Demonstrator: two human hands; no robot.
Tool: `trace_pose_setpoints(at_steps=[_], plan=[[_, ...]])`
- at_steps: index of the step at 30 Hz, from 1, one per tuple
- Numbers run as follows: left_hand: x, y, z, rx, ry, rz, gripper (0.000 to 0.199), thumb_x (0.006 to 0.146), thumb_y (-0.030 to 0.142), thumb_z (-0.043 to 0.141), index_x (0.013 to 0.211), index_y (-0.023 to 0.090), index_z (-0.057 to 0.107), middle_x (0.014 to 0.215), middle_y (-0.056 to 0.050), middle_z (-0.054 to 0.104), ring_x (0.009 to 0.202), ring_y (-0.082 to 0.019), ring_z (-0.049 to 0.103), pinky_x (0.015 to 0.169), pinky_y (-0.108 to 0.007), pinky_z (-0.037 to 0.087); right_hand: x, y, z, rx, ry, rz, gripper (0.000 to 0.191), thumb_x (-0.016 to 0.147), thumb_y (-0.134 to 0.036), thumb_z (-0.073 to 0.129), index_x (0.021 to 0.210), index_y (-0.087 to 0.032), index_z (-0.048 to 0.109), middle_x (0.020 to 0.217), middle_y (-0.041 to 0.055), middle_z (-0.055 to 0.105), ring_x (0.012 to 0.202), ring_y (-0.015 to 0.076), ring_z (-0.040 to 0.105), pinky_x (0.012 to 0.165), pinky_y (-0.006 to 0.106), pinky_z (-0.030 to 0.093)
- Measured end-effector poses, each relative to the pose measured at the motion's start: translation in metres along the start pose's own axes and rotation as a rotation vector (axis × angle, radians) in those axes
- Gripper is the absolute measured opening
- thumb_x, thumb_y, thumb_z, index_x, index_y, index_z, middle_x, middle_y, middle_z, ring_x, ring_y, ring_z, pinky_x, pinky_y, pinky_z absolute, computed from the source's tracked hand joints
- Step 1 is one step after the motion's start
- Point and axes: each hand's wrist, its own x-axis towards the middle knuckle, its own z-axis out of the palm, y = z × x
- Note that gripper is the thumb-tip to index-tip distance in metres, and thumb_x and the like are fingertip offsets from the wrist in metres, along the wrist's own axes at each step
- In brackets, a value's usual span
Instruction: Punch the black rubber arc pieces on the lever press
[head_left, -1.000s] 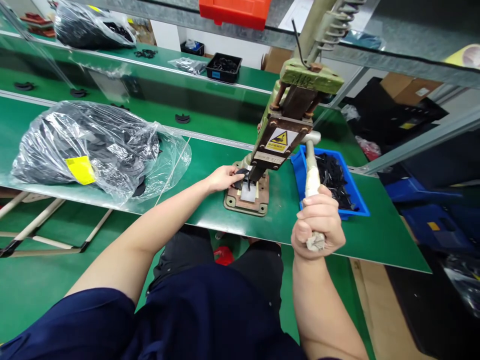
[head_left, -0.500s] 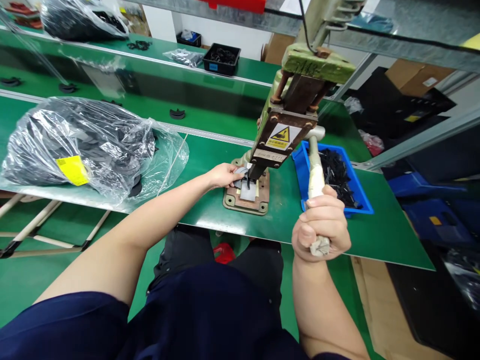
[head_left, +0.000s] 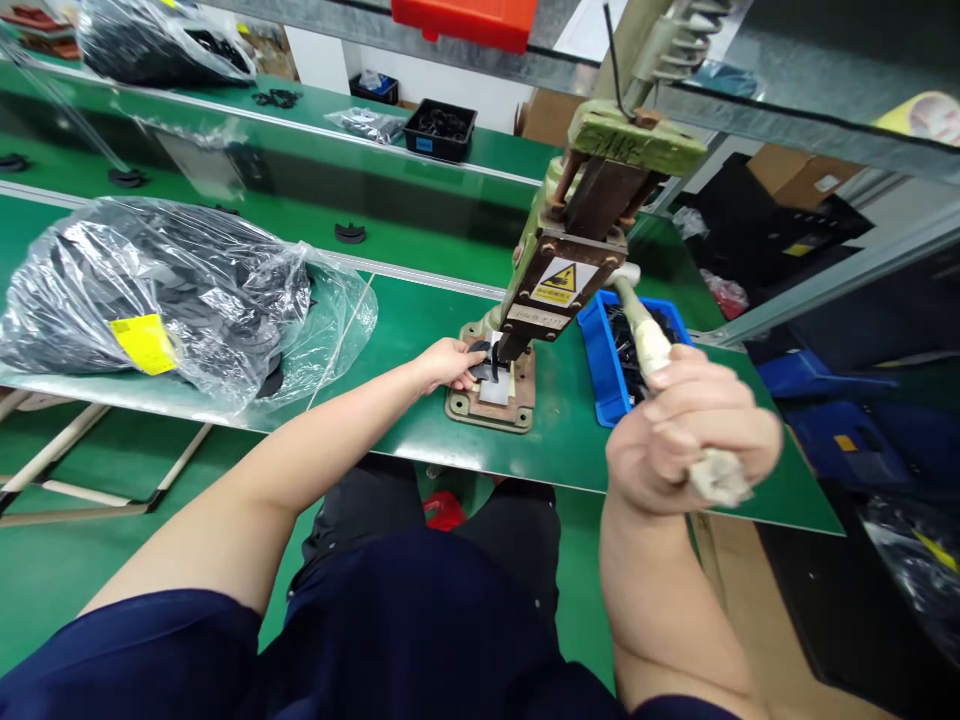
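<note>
My right hand (head_left: 694, 430) is wrapped round the pale, taped lever (head_left: 643, 330) of a green hand press (head_left: 555, 275). At the base plate (head_left: 459, 403), my left hand (head_left: 448, 364) pinches a curved black part (head_left: 480, 358) by its left edge. That part lies over a light metal plate (head_left: 494, 388) beneath the ram. The ram's lower end hides some of the spot where they meet. A yellow warning label (head_left: 564, 281) is fixed to the front of the press.
Left on the green bench (head_left: 405, 440) lies a clear bag (head_left: 150, 290) of dark parts. A blue bin (head_left: 600, 370) of black pieces stands right of the press. Behind are a loose black part (head_left: 349, 233), a black tray (head_left: 440, 130) and a metal shelf (head_left: 487, 62).
My right hand has swung the lever to the right and towards me. My left hand stays at the press base, and the curved part now sits slightly differently under the ram.
</note>
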Motion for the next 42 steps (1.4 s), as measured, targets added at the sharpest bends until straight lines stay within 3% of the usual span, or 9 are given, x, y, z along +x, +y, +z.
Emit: trace_pose_setpoints(at_steps=[5,9,13,18,22,28,33,35,42], plan=[[-0.008,-0.007,-0.002,-0.083,-0.038,0.079,0.044,0.090,0.052,0.082,0.081,0.017,0.058,0.057,-0.002,0.068,0.046,-0.010,0.065,0.045,-0.017,0.045,0.069,0.009,0.015,0.091,-0.027,0.024,0.032,0.089,-0.047,0.076,0.112,-0.025,0.070,0.097,0.0002,0.066,0.089,0.0148,0.070,0.091,0.043,0.060],[-0.034,-0.013,-0.010,-0.095,-0.057,0.178,0.047,0.092,0.057,0.079,0.080,0.017,0.057,0.062,-0.003,0.070,0.050,-0.011,0.068,0.046,-0.018,0.048,0.062,0.021,0.008,-0.041,-0.091,0.122,0.055,0.094,-0.048,0.069,0.145,-0.031,0.056,0.142,0.0035,0.057,0.132,0.0213,0.063,0.114,0.045,0.051],[-0.068,-0.018,-0.020,-0.090,-0.074,0.277,0.047,0.091,0.060,0.077,0.081,0.018,0.059,0.060,-0.002,0.069,0.052,-0.013,0.069,0.046,-0.019,0.048,-0.023,0.032,0.002,-0.249,-0.123,0.246,0.049,0.098,-0.038,0.064,0.144,-0.027,0.049,0.130,0.0070,0.060,0.115,0.0164,0.068,0.103,0.040,0.059],[-0.099,-0.019,-0.024,-0.116,-0.163,0.304,0.053,0.085,0.068,0.079,0.082,0.019,0.059,0.057,-0.001,0.067,0.050,-0.014,0.068,0.046,-0.021,0.049,-0.106,0.014,0.007,-0.197,-0.559,0.439,0.030,0.100,-0.036,0.065,0.127,-0.024,0.063,0.108,0.0049,0.073,0.094,0.0129,0.072,0.083,0.030,0.064],[-0.108,-0.021,-0.018,-0.101,-0.237,0.311,0.056,0.081,0.071,0.081,0.080,0.019,0.060,0.058,-0.001,0.067,0.050,-0.014,0.067,0.047,-0.022,0.049,-0.110,0.001,0.009,-0.167,-0.739,0.504,0.032,0.101,-0.045,0.063,0.117,-0.018,0.068,0.110,0.0047,0.073,0.092,0.0114,0.069,0.083,0.030,0.064],[-0.107,-0.027,-0.012,-0.003,-0.257,0.285,0.055,0.085,0.074,0.073,0.085,0.020,0.060,0.065,-0.003,0.067,0.055,-0.015,0.065,0.053,-0.027,0.050,-0.104,-0.002,0.003,-0.193,-0.757,0.484,0.018,0.100,-0.038,0.064,0.108,-0.022,0.069,0.094,0.0007,0.076,0.080,0.0113,0.071,0.074,0.027,0.062],[-0.122,-0.016,-0.006,0.350,0.136,0.561,0.039,0.093,0.062,0.067,0.094,0.023,0.065,0.094,-0.006,0.069,0.085,-0.020,0.066,0.078,-0.034,0.055,-0.108,-0.005,-0.003,-0.242,-0.743,0.428,0.011,0.097,-0.034,0.065,0.104,-0.026,0.067,0.094,0.0043,0.077,0.085,0.0196,0.073,0.077,0.038,0.062],[-0.128,-0.010,0.000,0.502,0.163,0.651,0.036,0.094,0.059,0.067,0.087,0.024,0.065,0.094,-0.007,0.066,0.091,-0.022,0.063,0.085,-0.035,0.053,-0.109,-0.006,-0.005,-0.247,-0.760,0.402,0.012,0.097,-0.033,0.065,0.106,-0.026,0.066,0.095,0.0052,0.077,0.085,0.0205,0.072,0.077,0.038,0.061],[-0.119,-0.008,0.020,0.416,0.031,0.545,0.051,0.097,0.057,0.062,0.064,0.021,0.045,0.066,0.001,0.045,0.061,-0.013,0.043,0.057,-0.029,0.031,-0.115,-0.009,-0.006,-0.241,-0.763,0.369,0.011,0.099,-0.032,0.059,0.106,-0.024,0.063,0.096,0.0070,0.074,0.087,0.0207,0.070,0.080,0.038,0.057]])
